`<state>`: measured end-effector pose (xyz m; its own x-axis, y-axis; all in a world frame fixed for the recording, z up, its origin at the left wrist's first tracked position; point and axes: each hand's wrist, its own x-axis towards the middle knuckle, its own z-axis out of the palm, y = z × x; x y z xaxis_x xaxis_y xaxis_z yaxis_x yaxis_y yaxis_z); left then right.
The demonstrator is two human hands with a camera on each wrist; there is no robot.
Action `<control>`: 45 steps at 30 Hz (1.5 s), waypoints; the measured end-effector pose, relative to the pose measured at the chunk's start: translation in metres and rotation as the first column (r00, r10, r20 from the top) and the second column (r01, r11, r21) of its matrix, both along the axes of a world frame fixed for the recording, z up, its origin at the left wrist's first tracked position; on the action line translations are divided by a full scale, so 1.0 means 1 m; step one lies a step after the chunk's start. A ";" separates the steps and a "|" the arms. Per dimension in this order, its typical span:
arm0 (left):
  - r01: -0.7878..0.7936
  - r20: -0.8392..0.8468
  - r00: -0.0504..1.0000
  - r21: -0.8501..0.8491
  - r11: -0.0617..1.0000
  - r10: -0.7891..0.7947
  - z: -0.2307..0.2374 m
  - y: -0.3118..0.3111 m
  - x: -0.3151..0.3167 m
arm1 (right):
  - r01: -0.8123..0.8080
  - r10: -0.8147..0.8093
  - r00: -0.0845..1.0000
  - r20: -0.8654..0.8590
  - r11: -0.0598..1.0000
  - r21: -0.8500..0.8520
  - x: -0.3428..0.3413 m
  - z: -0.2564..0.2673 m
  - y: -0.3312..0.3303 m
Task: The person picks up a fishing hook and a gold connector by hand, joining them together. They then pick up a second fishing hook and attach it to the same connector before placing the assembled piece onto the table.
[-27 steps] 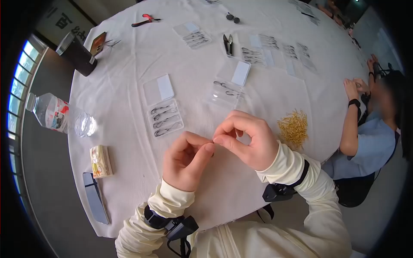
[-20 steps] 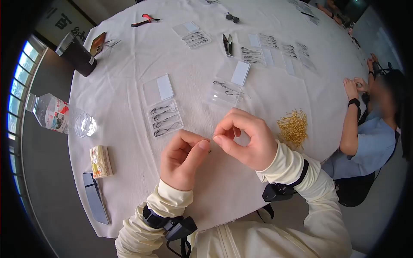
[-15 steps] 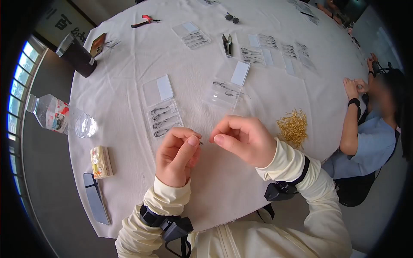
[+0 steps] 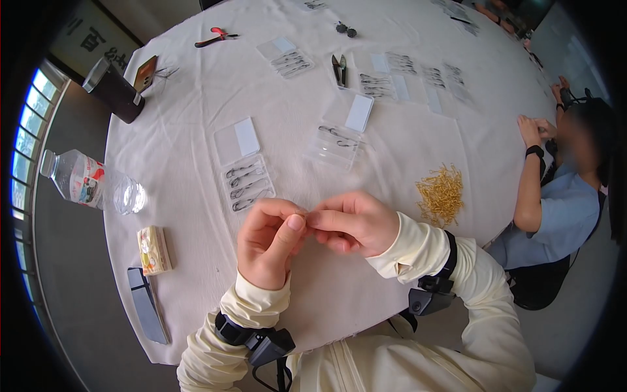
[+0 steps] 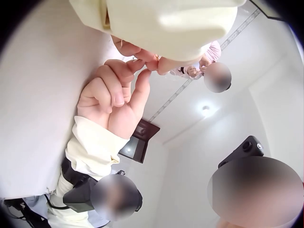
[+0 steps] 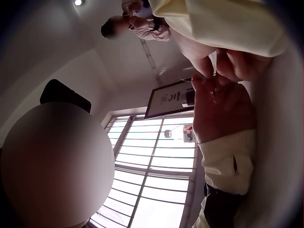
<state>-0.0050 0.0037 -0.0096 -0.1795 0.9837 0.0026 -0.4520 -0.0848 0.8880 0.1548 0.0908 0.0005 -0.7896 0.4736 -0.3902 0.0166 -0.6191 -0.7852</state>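
Note:
My left hand (image 4: 266,247) pinches a tiny thin metal piece between thumb and forefinger, mostly hidden by the fingertips. My right hand (image 4: 358,225) meets it tip to tip and pinches at the same spot. In the left wrist view a gold-coloured bit (image 5: 156,57) shows between the joined fingertips. Just beyond the left hand lies an open clear box (image 4: 250,183) with several dark fishing hooks. Another open clear box (image 4: 333,147), holding a few hooks, lies beyond the right hand. A heap of small gold wire pieces (image 4: 440,194) is to the right.
More hook boxes (image 4: 290,63) lie farther back, near black snips (image 4: 339,70) and red-handled pliers (image 4: 217,37). Along the left edge are a tumbler (image 4: 114,91), a water bottle (image 4: 91,181), a tissue pack (image 4: 153,250) and a grey phone-like slab (image 4: 148,305). Another person sits at right.
The hands parted slightly, a small dark piece showing at the left fingertips as that hand drew left. Now the right hand has moved left and its fingertips meet the left ones again.

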 end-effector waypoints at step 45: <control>-0.040 -0.188 0.981 0.069 0.997 0.052 0.005 -0.003 0.004 | 0.035 -0.041 0.998 -0.054 0.993 -0.115 -0.001 0.001 0.005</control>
<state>-0.0013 0.0011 -0.0048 -0.2147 0.9711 0.1045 -0.2703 -0.1619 0.9491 0.1541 0.0963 0.0013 -0.7941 0.4584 -0.3991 -0.0505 -0.7042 -0.7082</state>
